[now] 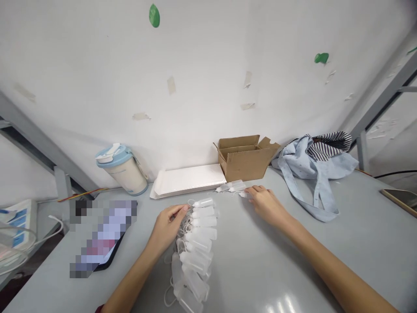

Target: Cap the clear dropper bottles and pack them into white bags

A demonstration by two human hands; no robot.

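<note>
A row of several small translucent plastic bottles with white loops lies on the grey table in front of me. My left hand rests at the row's left side, fingers pinched on the loops near the top bottles. My right hand reaches forward to the right, fingers curled down on a small clear piece on the table. A few loose bottles lie just left of its fingertips, in front of the cardboard box.
An open cardboard box stands by the wall, a flat white packet to its left, and a lidded cup further left. A phone lies left of my arm. Blue and striped cloth is heaped at the right.
</note>
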